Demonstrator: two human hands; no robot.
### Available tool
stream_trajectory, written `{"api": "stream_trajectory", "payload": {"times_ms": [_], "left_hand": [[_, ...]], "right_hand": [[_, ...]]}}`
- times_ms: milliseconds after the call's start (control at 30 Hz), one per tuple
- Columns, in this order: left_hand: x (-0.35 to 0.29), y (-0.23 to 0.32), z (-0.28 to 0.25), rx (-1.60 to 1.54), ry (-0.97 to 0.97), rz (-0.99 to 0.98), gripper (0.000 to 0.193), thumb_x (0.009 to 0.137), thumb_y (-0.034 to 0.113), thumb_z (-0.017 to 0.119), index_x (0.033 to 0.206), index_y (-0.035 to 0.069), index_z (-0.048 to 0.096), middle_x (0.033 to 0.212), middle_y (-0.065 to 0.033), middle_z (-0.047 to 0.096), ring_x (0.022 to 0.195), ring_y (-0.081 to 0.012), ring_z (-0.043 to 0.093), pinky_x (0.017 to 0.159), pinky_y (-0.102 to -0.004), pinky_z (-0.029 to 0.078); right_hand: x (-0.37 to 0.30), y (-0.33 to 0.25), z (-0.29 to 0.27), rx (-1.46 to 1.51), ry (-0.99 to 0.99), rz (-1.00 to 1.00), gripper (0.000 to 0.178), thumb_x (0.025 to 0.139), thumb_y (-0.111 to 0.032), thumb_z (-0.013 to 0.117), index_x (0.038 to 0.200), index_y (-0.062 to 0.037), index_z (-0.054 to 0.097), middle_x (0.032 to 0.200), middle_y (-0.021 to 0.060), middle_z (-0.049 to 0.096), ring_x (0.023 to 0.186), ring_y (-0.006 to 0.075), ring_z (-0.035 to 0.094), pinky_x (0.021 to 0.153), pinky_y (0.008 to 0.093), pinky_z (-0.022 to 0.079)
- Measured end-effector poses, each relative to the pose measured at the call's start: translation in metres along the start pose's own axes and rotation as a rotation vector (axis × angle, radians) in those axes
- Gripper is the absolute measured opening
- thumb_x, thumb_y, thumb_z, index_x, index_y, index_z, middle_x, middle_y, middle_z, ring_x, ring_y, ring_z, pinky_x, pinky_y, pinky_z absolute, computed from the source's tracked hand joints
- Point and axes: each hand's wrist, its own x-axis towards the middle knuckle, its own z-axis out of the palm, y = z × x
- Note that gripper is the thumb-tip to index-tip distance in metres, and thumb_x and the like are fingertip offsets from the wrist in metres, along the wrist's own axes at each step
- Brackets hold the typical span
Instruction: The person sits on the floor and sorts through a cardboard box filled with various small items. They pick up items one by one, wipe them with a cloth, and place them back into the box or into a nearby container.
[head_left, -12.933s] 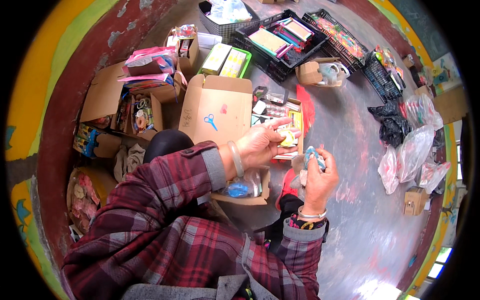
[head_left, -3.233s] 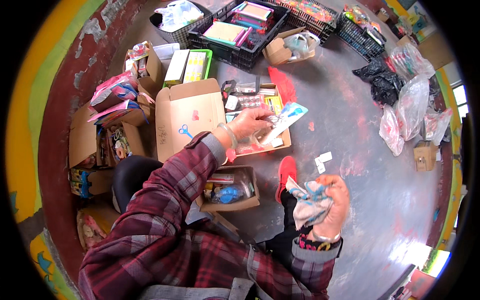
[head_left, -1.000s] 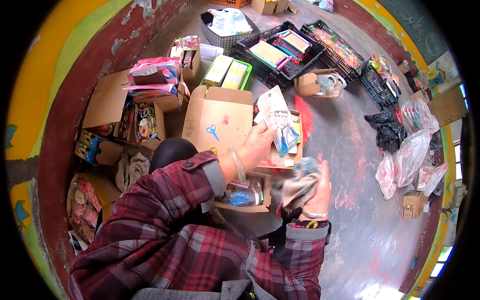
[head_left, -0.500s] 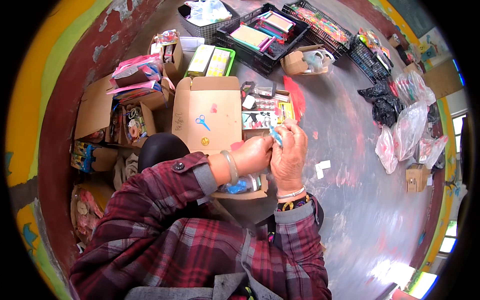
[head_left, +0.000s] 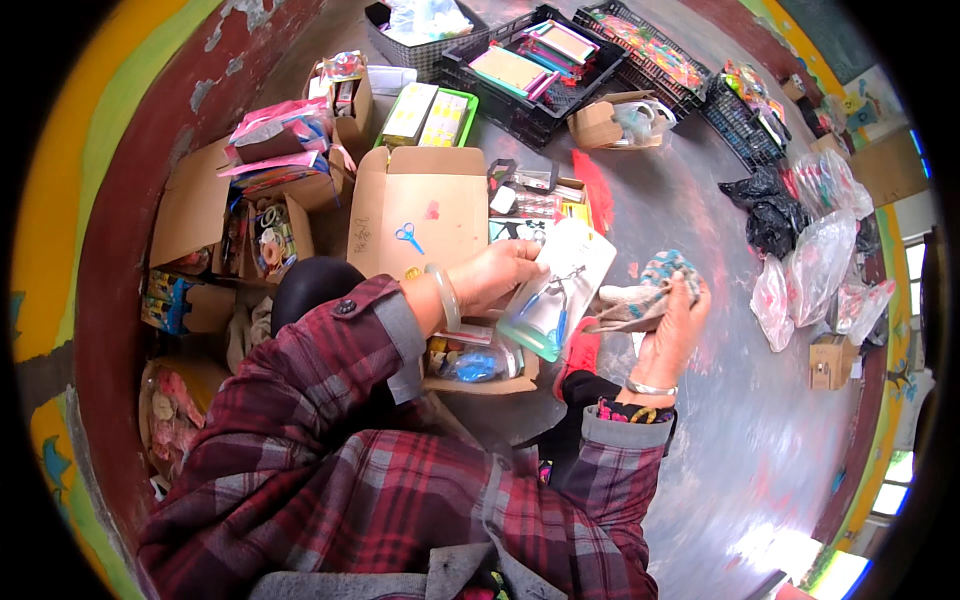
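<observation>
Head view: clutching grey-blue cloth (head_left: pixel 640 302), right hand (head_left: pixel 674 335); edge-pinching flat white plastic packet (head_left: pixel 562 285), left hand (head_left: pixel 490 274); may slip, shallowly gripped.

Off-white cloth (head_left: pixel 655 290) with a teal-blue and grey pattern; white packet (head_left: pixel 562 262), pale green at its lower end; blue tool handles (head_left: pixel 533 303); jacket (head_left: pixel 380 490) in dark red and grey plaid (cuffs (head_left: pixel 628 432) plain grey); blue scissors (head_left: pixel 409 237); red shoe (head_left: pixel 580 357); bright green tray (head_left: pixel 470 117)

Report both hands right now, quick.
Left hand: closed, pinching the edge of a flat package with a blue-handled tool in it.
Right hand: closed, holding a bunched cloth.
</observation>
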Motion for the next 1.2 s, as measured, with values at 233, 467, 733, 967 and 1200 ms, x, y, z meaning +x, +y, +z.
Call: {"api": "stream_trajectory", "payload": {"times_ms": [233, 467, 733, 967, 1200], "left_hand": [[0.003, -0.010, 0.007, -0.213, 0.052, -0.011, 0.011, 0.090, 0.013, 0.054, 0.090, 0.004, 0.060, 0.077, -0.0007, 0.058, 0.065, -0.0095, 0.055, 0.058, -0.0266, 0.047], [0.000, -0.005, 0.012, -0.174, 0.252, 0.050, 0.012, 0.090, 0.014, 0.052, 0.090, 0.005, 0.060, 0.078, -0.0020, 0.059, 0.067, -0.0114, 0.057, 0.061, -0.0268, 0.048], [0.005, -0.004, 0.003, -0.289, 0.272, 0.131, 0.012, 0.090, 0.014, 0.052, 0.093, 0.005, 0.059, 0.079, -0.0013, 0.058, 0.069, -0.0116, 0.056, 0.062, -0.0270, 0.047], [0.013, 0.010, -0.014, -0.432, 0.382, 0.255, 0.023, 0.092, 0.012, 0.046, 0.111, 0.002, 0.055, 0.101, -0.0102, 0.063, 0.086, -0.0196, 0.064, 0.075, -0.0334, 0.053], [0.015, 0.015, -0.021, -0.416, 0.283, 0.274, 0.028, 0.093, 0.012, 0.048, 0.118, 0.000, 0.052, 0.105, -0.0083, 0.062, 0.096, -0.0193, 0.060, 0.087, -0.0333, 0.049]], "right_hand": [[-0.036, -0.001, 0.032, -0.886, -0.413, -0.585, 0.029, 0.082, -0.013, 0.063, 0.107, -0.0012, 0.057, 0.098, 0.0122, 0.060, 0.089, 0.0282, 0.058, 0.083, 0.0373, 0.046], [-0.052, -0.001, 0.044, -0.981, -0.621, -0.660, 0.020, 0.076, -0.008, 0.061, 0.094, -0.0012, 0.060, 0.088, 0.0162, 0.060, 0.085, 0.0345, 0.055, 0.078, 0.0414, 0.044], [-0.054, -0.014, 0.041, -0.864, -0.878, -0.597, 0.020, 0.074, -0.011, 0.061, 0.091, -0.0022, 0.061, 0.085, 0.0143, 0.060, 0.082, 0.0325, 0.056, 0.073, 0.0392, 0.046], [-0.060, -0.023, 0.029, -0.791, -1.250, -0.306, 0.019, 0.072, -0.013, 0.059, 0.088, -0.0016, 0.063, 0.083, 0.0140, 0.062, 0.080, 0.0308, 0.057, 0.072, 0.0370, 0.046], [-0.046, -0.040, 0.013, -0.715, -0.926, 0.072, 0.012, 0.082, -0.004, 0.057, 0.091, 0.0014, 0.063, 0.075, 0.0030, 0.062, 0.069, 0.0078, 0.058, 0.060, 0.0226, 0.047]]}}
